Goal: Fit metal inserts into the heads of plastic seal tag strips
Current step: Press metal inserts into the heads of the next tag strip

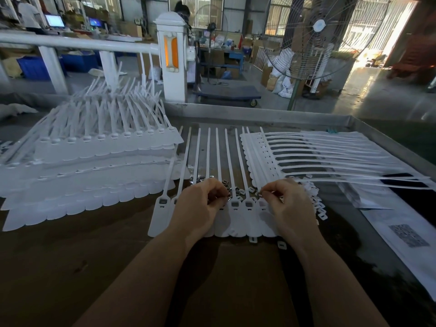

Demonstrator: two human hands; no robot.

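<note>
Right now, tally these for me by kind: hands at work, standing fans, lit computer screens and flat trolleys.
hands: 2, the left hand and the right hand
standing fans: 2
lit screens: 2
flat trolley: 1
Total: 7

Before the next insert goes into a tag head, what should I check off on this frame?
1. Row of tags flat on the table, heads toward the person: ok.
2. Head slots uncovered: ok at the left end; hidden under the hands mid-row.
3. Left hand holding an insert: cannot tell, fingers curled.
4. Right hand pinching a small piece over a head: ok.
5. Loose inserts within reach beside the right hand: ok.
</note>
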